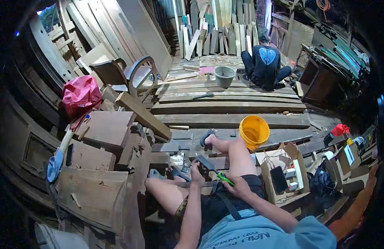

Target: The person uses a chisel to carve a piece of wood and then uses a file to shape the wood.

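Note:
My left hand [197, 173] is closed on a flat dark grey piece [205, 162], whose upper end shows just above my fingers. My right hand [239, 186] is wrapped round the green handle [225, 179] of a tool. The tool's front end meets the lower end of the grey piece between my hands, above my lap; the exact contact is too small to tell.
A yellow bucket [254, 132] stands beyond my knee. At the right, a cardboard box [286, 174] holds a phone and cables. Stacked wood [92, 195] lines the left. Farther off are a grey bucket [224, 76] and a seated person [266, 62].

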Action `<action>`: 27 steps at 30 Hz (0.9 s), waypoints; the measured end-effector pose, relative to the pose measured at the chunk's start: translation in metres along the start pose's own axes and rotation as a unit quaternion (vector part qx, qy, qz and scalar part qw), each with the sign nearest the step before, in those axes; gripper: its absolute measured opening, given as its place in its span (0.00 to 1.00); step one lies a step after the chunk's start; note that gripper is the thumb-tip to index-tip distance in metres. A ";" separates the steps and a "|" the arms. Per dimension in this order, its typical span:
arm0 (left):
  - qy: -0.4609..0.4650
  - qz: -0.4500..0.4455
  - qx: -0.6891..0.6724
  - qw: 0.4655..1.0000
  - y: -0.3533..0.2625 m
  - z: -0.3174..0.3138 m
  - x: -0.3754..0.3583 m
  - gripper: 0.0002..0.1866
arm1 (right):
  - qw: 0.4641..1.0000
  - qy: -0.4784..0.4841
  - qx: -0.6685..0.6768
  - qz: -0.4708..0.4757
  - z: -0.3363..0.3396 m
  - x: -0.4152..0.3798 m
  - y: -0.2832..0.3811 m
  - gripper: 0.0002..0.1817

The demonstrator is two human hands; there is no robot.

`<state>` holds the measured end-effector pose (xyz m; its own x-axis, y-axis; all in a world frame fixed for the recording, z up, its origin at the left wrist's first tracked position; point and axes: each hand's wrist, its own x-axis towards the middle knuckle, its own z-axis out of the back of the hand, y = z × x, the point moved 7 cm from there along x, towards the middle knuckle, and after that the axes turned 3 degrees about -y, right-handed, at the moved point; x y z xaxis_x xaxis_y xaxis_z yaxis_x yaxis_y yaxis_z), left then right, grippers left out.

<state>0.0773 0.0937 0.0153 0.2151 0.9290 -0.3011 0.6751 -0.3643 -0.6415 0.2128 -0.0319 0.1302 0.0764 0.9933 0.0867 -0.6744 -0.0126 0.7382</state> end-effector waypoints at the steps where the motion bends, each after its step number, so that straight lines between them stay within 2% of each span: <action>1: 0.000 0.001 -0.004 1.000 0.001 0.003 0.002 0.11 | 1.000 0.014 0.000 -0.008 0.000 0.000 0.001 0.16; 4: 0.000 0.004 -0.013 1.000 -0.001 0.008 0.004 0.11 | 1.000 0.022 0.006 -0.007 -0.008 0.001 -0.008 0.16; 6: 0.009 0.040 -0.020 0.999 -0.002 0.004 0.003 0.11 | 1.000 0.016 -0.001 -0.005 -0.009 0.000 -0.013 0.19; 7: -0.069 0.040 -0.038 0.996 -0.015 -0.012 -0.014 0.14 | 1.000 0.023 0.002 -0.014 -0.002 0.001 -0.001 0.19; 10: -0.079 0.004 0.008 0.997 -0.015 -0.003 -0.010 0.17 | 1.000 0.009 0.004 0.009 0.001 0.000 0.006 0.19; 14: -0.005 0.015 0.000 1.000 -0.006 0.005 0.001 0.16 | 1.000 0.015 0.010 -0.002 -0.002 0.000 0.001 0.20; 15: -0.041 0.027 -0.019 0.999 -0.011 -0.006 -0.008 0.16 | 1.000 0.027 0.007 -0.001 -0.005 0.001 -0.001 0.20; 19: -0.060 0.033 -0.014 0.998 -0.017 -0.011 -0.014 0.16 | 1.000 0.021 0.007 0.005 -0.006 0.001 -0.004 0.19; 21: -0.027 0.043 -0.003 0.999 -0.013 -0.008 -0.011 0.16 | 0.999 0.014 0.028 0.017 -0.004 0.001 -0.003 0.19; 24: -0.027 0.027 -0.008 0.999 -0.009 -0.002 -0.002 0.17 | 0.999 0.016 0.022 0.017 -0.003 0.000 -0.003 0.18; 27: 0.035 0.044 -0.013 0.998 -0.011 0.001 -0.005 0.15 | 0.999 0.022 0.027 0.013 -0.003 0.000 -0.001 0.18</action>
<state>0.0685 0.0932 0.0226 0.3215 0.8965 -0.3050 0.6690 -0.4430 -0.5968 0.2107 -0.0317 0.1275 0.0257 0.9966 0.0785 -0.6346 -0.0444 0.7715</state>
